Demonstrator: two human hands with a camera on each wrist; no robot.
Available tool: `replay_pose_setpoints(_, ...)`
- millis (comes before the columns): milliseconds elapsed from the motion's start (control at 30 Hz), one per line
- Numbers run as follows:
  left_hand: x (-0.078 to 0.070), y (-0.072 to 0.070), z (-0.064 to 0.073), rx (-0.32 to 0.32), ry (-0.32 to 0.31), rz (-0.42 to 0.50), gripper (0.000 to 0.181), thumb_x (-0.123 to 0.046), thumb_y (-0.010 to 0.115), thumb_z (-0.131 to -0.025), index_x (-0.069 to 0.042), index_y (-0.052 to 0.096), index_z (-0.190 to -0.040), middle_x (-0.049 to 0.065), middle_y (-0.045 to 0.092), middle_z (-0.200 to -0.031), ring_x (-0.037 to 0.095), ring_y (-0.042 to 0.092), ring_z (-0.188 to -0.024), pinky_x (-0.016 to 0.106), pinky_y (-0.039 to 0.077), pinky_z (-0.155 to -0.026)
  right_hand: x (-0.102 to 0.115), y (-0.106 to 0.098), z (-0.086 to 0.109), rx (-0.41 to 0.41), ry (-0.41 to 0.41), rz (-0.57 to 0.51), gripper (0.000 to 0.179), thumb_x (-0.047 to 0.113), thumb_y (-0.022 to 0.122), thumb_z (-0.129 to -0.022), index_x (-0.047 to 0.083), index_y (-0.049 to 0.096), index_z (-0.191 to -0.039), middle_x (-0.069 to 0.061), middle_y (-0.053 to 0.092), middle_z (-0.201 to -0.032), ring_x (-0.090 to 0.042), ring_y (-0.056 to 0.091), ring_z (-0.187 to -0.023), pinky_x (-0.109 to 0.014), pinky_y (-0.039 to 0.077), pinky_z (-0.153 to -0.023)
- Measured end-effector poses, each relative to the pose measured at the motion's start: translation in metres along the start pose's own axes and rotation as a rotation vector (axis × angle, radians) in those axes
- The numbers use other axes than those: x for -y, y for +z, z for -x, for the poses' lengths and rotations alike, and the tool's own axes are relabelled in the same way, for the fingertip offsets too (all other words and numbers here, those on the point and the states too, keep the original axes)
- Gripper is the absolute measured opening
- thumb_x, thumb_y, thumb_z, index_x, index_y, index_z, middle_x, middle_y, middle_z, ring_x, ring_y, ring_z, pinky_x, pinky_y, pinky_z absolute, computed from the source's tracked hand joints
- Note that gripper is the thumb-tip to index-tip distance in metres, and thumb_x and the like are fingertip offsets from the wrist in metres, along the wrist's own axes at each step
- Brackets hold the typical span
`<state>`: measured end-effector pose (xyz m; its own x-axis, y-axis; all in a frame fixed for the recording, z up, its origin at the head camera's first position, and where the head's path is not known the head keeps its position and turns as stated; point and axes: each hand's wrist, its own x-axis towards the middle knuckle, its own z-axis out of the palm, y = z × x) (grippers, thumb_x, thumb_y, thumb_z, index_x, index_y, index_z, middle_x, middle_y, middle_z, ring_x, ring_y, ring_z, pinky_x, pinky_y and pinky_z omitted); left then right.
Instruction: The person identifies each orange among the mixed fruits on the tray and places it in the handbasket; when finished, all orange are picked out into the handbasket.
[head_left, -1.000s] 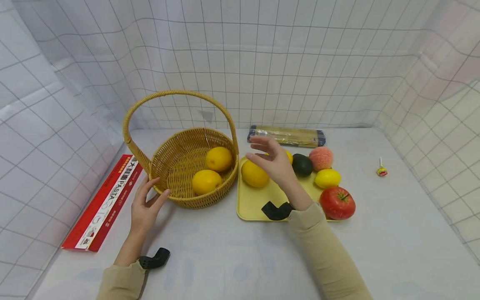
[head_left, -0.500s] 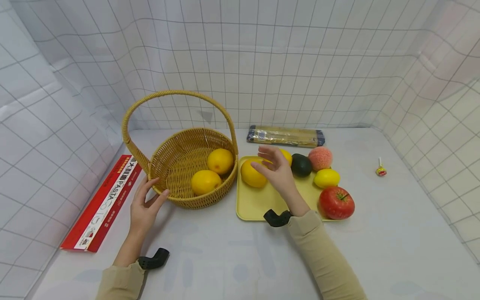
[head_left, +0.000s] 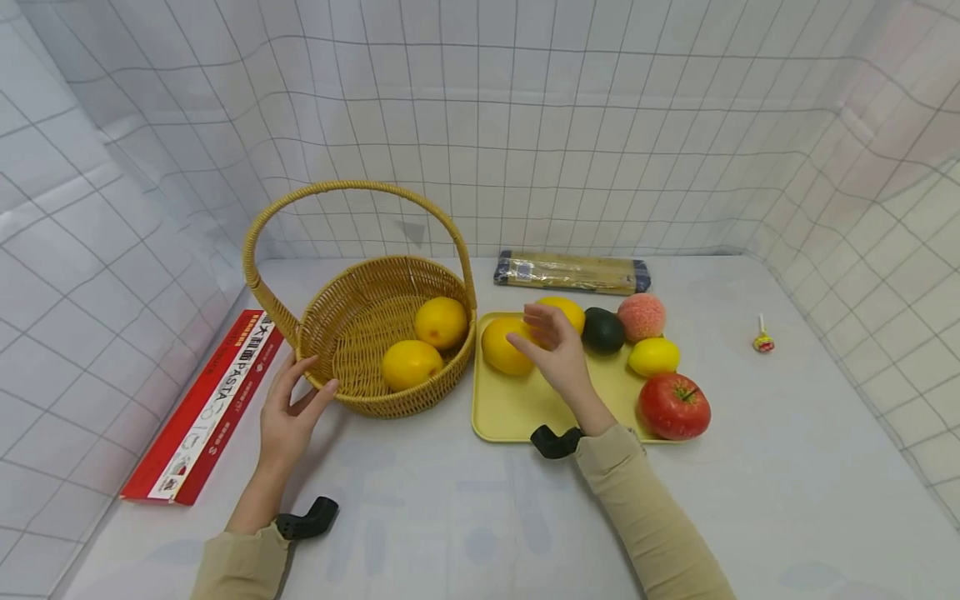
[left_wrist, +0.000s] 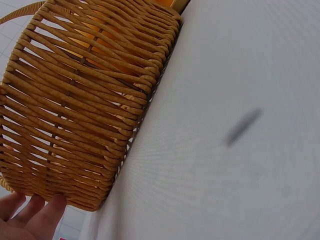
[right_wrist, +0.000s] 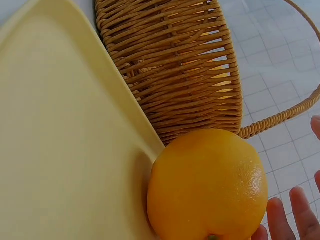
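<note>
In the head view, the orange [head_left: 505, 348] is lying on the tray [head_left: 517, 419] just right of the basket [head_left: 393, 407], between it and the right hand [head_left: 564, 358], which is by far the nearer hand. The right hand is being held half open, thumb and curved fingers parted, its gap being turned toward the orange and the basket; nothing is being gripped. No clear long axis is being shown by the roundish orange. The basket's near-left rim is being touched by the spread, loosely bent left hand [head_left: 288, 421]. Inside the basket, a rear fruit [head_left: 440, 323] and a front fruit [head_left: 412, 365] are lying close together on its right side. Farther right of the basket, an avocado [head_left: 603, 330], peach [head_left: 642, 317], lemon [head_left: 655, 357] and apple [head_left: 674, 406] are being carried by the tray.

In the left wrist view, fingertips are being laid against the basket's wall, and orange colour is being glimpsed through the weave.

In the right wrist view, the orange is being shown at the tray's basket-side edge; whether it is being touched by the fingers cannot be told.
</note>
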<state>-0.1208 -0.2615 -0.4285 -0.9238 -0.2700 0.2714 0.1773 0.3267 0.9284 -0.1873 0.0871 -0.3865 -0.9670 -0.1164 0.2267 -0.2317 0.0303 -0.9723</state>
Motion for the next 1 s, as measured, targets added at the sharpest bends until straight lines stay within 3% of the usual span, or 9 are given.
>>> replay_pose_setpoints(267, 0.002, 0.0, -0.001, 0.002, -0.008, -0.007, 0.049, -0.005, 0.067, -0.086, 0.001, 0.049, -0.131, 0.0, 0.028, -0.151, 0.021, 0.033, -0.134, 0.017, 0.044, -0.092, 0.004, 0.002, 0.003, 0.008, -0.013, 0.009, 0.049, 0.0, 0.067, -0.084, -0.013, 0.045, -0.126, -0.03, 0.046, -0.13, -0.039, 0.044, -0.122, -0.044, 0.032, -0.108)
replay_pose_setpoints(1000, 0.001, 0.0, -0.001, -0.003, -0.018, -0.015, 0.049, -0.006, 0.067, -0.086, 0.001, 0.049, -0.132, -0.001, 0.028, -0.151, 0.02, 0.033, -0.134, 0.018, 0.043, -0.093, -0.008, 0.003, 0.001, 0.001, 0.01, 0.052, 0.048, -0.006, 0.07, -0.078, -0.012, 0.051, -0.122, -0.027, 0.052, -0.127, -0.035, 0.045, -0.123, -0.038, 0.033, -0.108)
